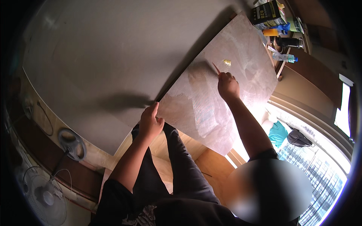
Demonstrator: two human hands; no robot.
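Note:
A pale, pinkish-grey panel [249, 71] lies before me, with shiny streaks smeared over its surface. On it sits a small yellow blob [226, 62]. My right hand [229, 86] is closed around a thin reddish spreader [216, 68], its tip close to the blob. At the panel's near left corner is my left hand [150, 122], gripping the edge, the index finger stretched along it and the thumb bent; its other fingers are hidden. Left of the panel spreads a large grey sheet [94, 56], with a dark gap between the two.
A dark can [268, 14], an orange bottle [270, 32], a black flask [289, 42] and a clear plastic bottle [284, 57] stand at the far right. A fan [47, 197] and a grey wheel-shaped part [71, 145] are at the left. Teal cloth [278, 133] hangs by the window.

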